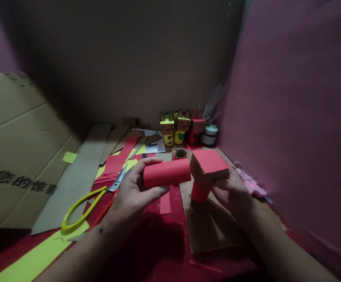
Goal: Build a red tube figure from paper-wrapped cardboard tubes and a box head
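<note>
My left hand (139,184) is closed around one end of a red paper tube (167,172), held nearly level above the table. The tube's other end points at a small cardboard box (210,166) with a red top, and I cannot tell whether they touch. My right hand (229,192) grips that box at its right side. Below the box shows a short red cylinder (200,192); whether the two are joined is hidden. Beneath it lies a brown cardboard sheet (208,231) on the red table. By my left wrist lie yellow-handled scissors (85,203).
At the back stand yellow animal figures (167,131) and a red one (196,129), beside a pale lidded jar (209,135). Red paper strips (114,164) and cardboard scraps are piled left. A pink glue gun (251,182) lies right. A large carton (17,149) walls the left.
</note>
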`<state>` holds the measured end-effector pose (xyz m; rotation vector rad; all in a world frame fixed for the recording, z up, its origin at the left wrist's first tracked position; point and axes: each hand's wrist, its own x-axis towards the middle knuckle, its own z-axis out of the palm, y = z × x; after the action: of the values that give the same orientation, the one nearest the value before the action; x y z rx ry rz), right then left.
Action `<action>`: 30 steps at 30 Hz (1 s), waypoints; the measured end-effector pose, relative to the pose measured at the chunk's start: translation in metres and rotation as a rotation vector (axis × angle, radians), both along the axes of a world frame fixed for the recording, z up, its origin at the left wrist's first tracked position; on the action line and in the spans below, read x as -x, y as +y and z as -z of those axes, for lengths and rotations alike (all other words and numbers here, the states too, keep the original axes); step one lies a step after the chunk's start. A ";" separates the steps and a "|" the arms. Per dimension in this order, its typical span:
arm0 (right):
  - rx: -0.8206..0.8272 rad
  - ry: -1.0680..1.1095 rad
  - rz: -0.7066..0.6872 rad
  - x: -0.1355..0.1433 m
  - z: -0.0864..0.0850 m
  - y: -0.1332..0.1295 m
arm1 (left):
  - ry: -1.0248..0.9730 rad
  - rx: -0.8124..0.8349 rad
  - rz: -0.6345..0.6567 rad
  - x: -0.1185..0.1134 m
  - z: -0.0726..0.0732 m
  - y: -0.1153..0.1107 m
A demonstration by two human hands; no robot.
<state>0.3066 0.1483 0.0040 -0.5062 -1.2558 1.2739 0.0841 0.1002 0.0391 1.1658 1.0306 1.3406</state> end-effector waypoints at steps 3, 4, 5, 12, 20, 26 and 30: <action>0.020 0.080 -0.027 0.001 0.000 -0.001 | 0.055 -0.024 -0.030 -0.003 -0.001 -0.003; 0.027 0.085 -0.035 0.002 0.000 -0.001 | 0.066 -0.029 -0.038 -0.005 -0.001 -0.003; 0.030 0.092 -0.041 0.001 0.001 0.000 | 0.078 -0.038 -0.047 -0.006 -0.002 -0.004; 0.013 0.066 -0.045 -0.001 0.007 0.004 | 0.092 -0.055 -0.056 -0.011 -0.004 -0.010; -0.004 0.018 -0.066 0.002 0.004 0.001 | 0.108 -0.086 -0.057 -0.011 -0.004 -0.009; 0.001 -0.001 -0.050 0.003 0.001 0.001 | 0.163 -0.138 -0.028 -0.006 0.000 -0.004; 0.011 0.018 -0.052 0.002 0.001 0.001 | 0.191 -0.184 0.036 -0.002 0.000 0.000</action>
<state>0.3042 0.1489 0.0025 -0.4713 -1.2543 1.3269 0.0863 0.0999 0.0388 1.4662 1.0313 1.3366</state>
